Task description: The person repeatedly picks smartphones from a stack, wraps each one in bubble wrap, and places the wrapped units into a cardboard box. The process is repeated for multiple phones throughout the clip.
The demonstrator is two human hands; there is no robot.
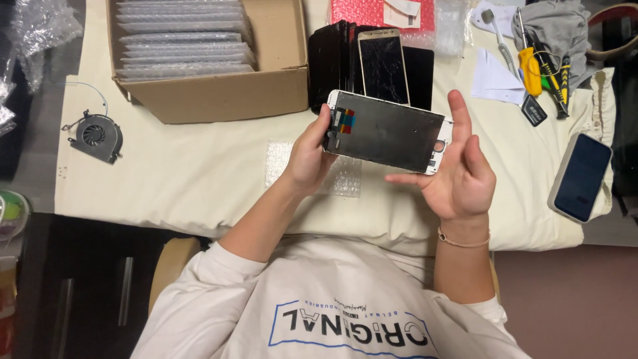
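Fingers of both hands meet around a phone screen panel [387, 131], held flat in the air above the desk [199, 173] with its dark metal back facing up. The left hand [307, 159] has the panel's near end pinched, thumb curled over the edge by the little coloured sticker, the other fingers hidden beneath. The right hand [458, 176] is mostly open: palm up, fingers spread and straight, with the white-framed far end resting against the fingertips rather than being gripped. Below the left fingers a small sheet of bubble wrap [312, 174] lies on the cloth. Beyond the fingertips stands a row of dark screens [332, 63], one phone with a cracked glass [384, 66] leaning in front, and a cardboard box [219, 93] packed with wrapped panels. Off past the right hand lie a dark phone [580, 176] and yellow-handled tools [531, 70]; well off to the left sits a small fan [96, 136]. The panel looks thin, light and stiff but brittle, I would judge; it wants holding by the long edges or frame corners, never pressed in the middle or flexed, and kept clear of the ribbon end.
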